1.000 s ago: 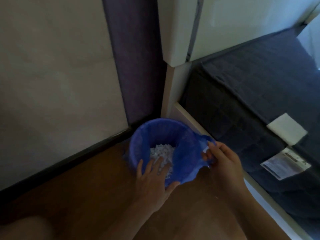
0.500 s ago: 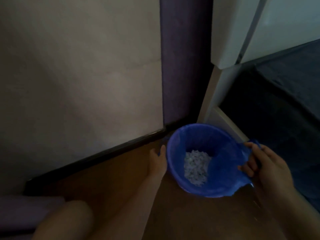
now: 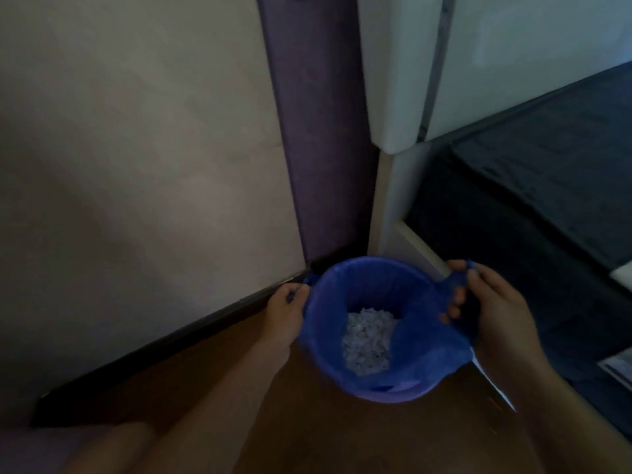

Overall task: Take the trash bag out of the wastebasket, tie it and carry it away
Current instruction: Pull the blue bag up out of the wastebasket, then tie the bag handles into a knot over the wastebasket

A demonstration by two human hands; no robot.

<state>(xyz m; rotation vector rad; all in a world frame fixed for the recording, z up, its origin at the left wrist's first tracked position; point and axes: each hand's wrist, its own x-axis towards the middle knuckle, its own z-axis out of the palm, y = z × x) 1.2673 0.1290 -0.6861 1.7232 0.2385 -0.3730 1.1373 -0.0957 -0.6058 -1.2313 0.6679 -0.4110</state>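
Note:
A blue trash bag lines a round wastebasket on the wooden floor in a corner; the basket itself is hidden under the bag. White shredded paper lies at the bottom. My left hand pinches the bag's left handle at the rim. My right hand grips the right handle, pulled outward and slightly up from the rim.
A beige wall with a dark skirting board runs at the left. A purple panel and a white padded headboard stand behind the basket. A bed with dark bedding is close on the right. My knee shows at the bottom left.
My left hand went from the bag's front rim to its left side and took hold of the handle there. My right hand kept its handle. The view swung left, then back.

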